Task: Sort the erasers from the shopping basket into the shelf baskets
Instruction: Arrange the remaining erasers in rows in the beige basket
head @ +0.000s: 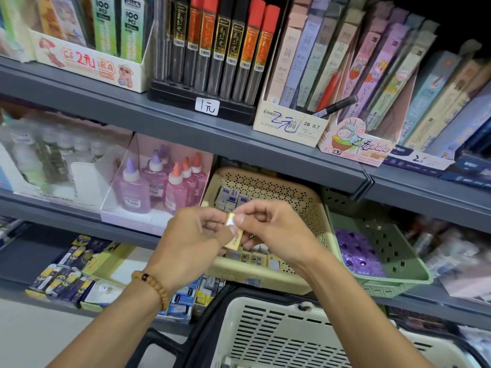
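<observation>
Yellow rect. eraser [233, 232], both hands

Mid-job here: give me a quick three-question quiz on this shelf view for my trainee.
1. True or false: both hands hold one small yellow-sleeved eraser between them.
2. Which shelf basket lies directly behind the hands? A) green basket B) beige basket C) shopping basket
3. Fill in: the beaded bracelet is on the ____ wrist.

Key
1. True: the left hand and right hand both pinch it.
2. B: the beige basket, already holding boxed erasers; the green basket sits to its right, the shopping basket below.
3. Left: see the bracelet.
</observation>
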Demonstrator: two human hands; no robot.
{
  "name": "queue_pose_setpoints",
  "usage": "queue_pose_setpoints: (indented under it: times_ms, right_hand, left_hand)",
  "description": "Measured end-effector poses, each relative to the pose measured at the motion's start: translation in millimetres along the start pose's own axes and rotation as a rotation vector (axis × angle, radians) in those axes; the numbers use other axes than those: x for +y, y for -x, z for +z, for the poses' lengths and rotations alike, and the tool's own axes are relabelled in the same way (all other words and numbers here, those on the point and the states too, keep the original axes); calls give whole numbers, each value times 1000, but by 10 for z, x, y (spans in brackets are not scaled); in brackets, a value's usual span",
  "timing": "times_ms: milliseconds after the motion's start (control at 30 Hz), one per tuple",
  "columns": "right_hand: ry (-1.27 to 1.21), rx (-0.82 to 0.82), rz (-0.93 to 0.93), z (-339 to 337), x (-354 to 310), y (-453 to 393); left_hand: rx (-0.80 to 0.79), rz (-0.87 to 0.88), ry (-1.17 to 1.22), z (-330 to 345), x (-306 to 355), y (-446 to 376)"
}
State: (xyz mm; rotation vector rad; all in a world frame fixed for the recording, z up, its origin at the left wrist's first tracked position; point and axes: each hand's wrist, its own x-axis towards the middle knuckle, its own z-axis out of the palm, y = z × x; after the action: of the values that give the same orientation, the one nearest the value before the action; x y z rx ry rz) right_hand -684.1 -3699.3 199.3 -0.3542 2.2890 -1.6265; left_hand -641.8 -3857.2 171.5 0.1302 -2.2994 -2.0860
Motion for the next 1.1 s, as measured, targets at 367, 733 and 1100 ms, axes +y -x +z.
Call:
queue_pose_setpoints:
  times_ms: [367,733,1100]
  right_hand:
    - [534,1,230,-106,379,-47]
    - [215,424,-55,-326,189,831]
    - [299,337,232,-587,1542,1840]
  left_hand:
    - [144,60,45,5,-16,92]
    - [171,174,37,204,-104,795]
    - [-189,-80,-374,1131,-648,1405]
